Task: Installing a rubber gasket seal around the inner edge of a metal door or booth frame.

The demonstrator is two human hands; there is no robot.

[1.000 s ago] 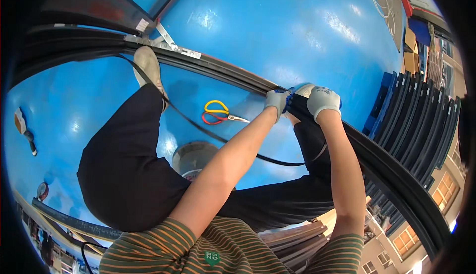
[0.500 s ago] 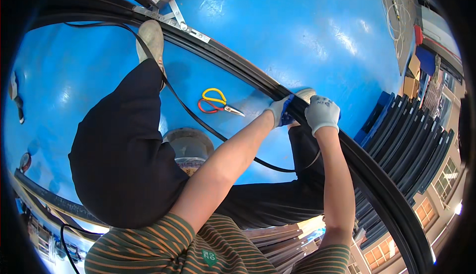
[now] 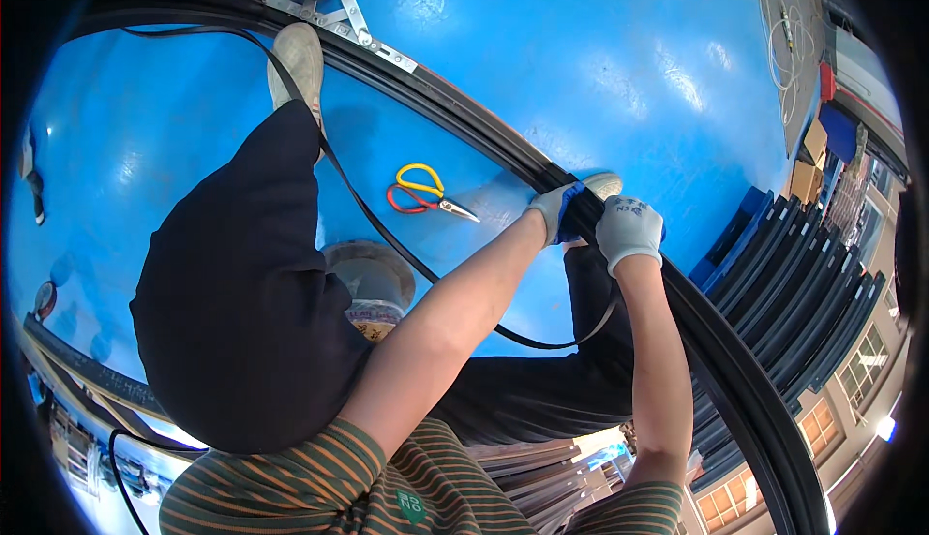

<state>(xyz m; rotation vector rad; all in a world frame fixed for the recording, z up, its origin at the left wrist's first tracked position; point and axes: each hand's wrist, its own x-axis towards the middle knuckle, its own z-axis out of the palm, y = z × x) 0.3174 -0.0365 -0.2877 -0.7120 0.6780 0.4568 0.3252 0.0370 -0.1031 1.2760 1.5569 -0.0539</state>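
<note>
Glossy blue floor (image 3: pixel 600 61), streaked with reflections, and there lie the scissors (image 3: pixel 444 203), one loop yellow, one red, blades pointing right! Near them stands a grey bucket (image 3: pixel 375 276), partly covered. Dark-handled tool (image 3: pixel 37 187), far left. Long black profile (image 3: pixel 484 137) next, left stretch perhaps resting down, contact unclear.

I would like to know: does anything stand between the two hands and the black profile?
Only gloves, as far as visible: the left hand and right hand touch the black profile. The thin black strip passes beneath the left forearm. What the hands cover is hidden.
</note>
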